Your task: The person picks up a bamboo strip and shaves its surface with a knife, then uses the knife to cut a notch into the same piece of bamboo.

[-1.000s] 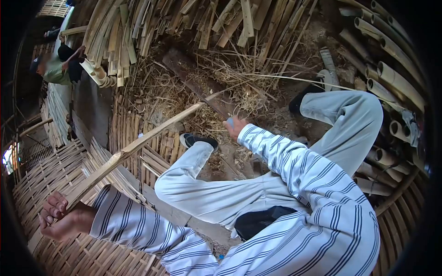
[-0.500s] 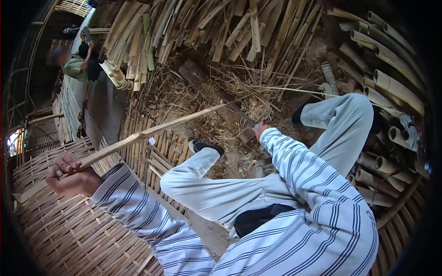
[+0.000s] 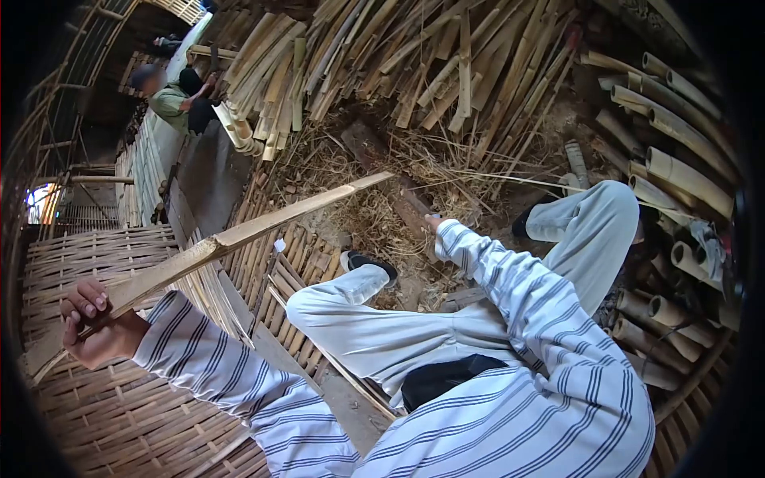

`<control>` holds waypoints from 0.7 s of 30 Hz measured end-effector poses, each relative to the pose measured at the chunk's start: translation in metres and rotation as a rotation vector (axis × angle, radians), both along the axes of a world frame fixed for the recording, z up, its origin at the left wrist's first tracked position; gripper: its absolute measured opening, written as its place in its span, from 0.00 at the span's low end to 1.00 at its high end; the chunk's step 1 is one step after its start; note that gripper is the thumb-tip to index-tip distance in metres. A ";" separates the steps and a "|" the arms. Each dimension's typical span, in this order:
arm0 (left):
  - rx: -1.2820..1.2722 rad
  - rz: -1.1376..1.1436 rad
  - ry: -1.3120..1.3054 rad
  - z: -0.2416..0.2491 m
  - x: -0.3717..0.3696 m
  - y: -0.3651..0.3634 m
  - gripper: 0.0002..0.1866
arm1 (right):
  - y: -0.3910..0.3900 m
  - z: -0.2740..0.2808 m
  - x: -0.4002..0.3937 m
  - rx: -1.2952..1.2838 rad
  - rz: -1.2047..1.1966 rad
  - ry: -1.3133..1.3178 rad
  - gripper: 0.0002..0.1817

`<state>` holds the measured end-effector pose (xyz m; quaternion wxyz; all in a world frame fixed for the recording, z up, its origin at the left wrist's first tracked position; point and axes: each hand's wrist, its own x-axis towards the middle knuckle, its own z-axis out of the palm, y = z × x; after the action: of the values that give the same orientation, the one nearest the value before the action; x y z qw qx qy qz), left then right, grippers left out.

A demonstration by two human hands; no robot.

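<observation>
A long split bamboo strip (image 3: 279, 221) runs diagonally from the lower left to the middle, with a node bump partway along. My left hand (image 3: 100, 325) has its fingers curled around the strip near its lower end. At the other end, the strip's pale tip lies above a dark wooden block (image 3: 365, 145) on the floor. My right hand (image 3: 433, 222) is closed beside that block, below the strip's tip. It grips a knife, whose blade is hard to make out against the dark wood. Bamboo shavings (image 3: 319, 171) surround the block.
Piles of split bamboo (image 3: 382, 56) lie ahead, and bamboo tubes (image 3: 681, 171) are stacked at the right. Woven bamboo matting (image 3: 143, 414) lies under my left arm. Another person (image 3: 171, 107) sits at the far left. My bent legs (image 3: 351, 307) flank the work area.
My left hand and the strip have moved down and left in view. The strip now shows its broader face. My right hand has shifted slightly left and up, and the view has tilted.
</observation>
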<state>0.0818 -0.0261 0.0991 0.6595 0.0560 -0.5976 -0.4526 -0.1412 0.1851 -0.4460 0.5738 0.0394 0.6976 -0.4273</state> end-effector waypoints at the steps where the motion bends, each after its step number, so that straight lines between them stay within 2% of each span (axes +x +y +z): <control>1: -0.002 0.048 0.010 0.000 0.003 0.006 0.12 | 0.001 0.011 0.002 -0.016 -0.019 -0.007 0.36; 5: -0.022 0.109 0.103 0.002 0.051 -0.005 0.10 | 0.025 0.087 0.013 -0.116 -0.140 -0.088 0.26; 6: -0.004 0.110 0.139 -0.004 0.058 -0.003 0.09 | 0.032 0.087 0.017 -0.158 -0.163 -0.115 0.24; 8: 0.020 0.119 0.223 -0.019 0.070 -0.004 0.07 | 0.043 0.086 0.017 -0.251 -0.196 -0.163 0.20; 9: 0.032 0.130 0.254 -0.029 0.074 -0.005 0.08 | 0.053 0.124 0.016 -0.271 -0.258 -0.189 0.17; 11: 0.092 0.212 0.303 -0.055 0.068 0.004 0.08 | 0.066 0.154 0.016 -0.320 -0.402 -0.269 0.17; 15: 0.244 0.234 0.436 -0.122 0.061 0.008 0.08 | 0.064 0.171 0.009 -0.666 -0.712 -0.346 0.19; 16: 0.276 0.237 0.478 -0.141 0.056 0.010 0.09 | 0.061 0.157 -0.002 -0.737 -0.662 -0.320 0.22; 18: 0.330 0.217 0.603 -0.180 0.048 0.006 0.10 | 0.052 0.149 -0.021 -0.800 -0.799 -0.272 0.20; 19: 0.358 0.213 0.589 -0.200 0.041 0.009 0.10 | 0.049 0.143 -0.033 -0.936 -0.876 -0.338 0.18; 20: 0.385 0.206 0.572 -0.216 0.032 0.013 0.11 | 0.053 0.164 -0.038 -0.825 -0.907 -0.256 0.19; 21: 0.440 0.149 0.601 -0.229 0.021 0.018 0.12 | 0.057 0.156 -0.053 -0.981 -0.839 -0.378 0.19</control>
<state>0.1030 -0.0079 -0.1298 0.8088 0.1042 -0.2603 -0.5170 -0.1943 0.2421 -0.2900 0.4227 0.1158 0.2357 -0.8674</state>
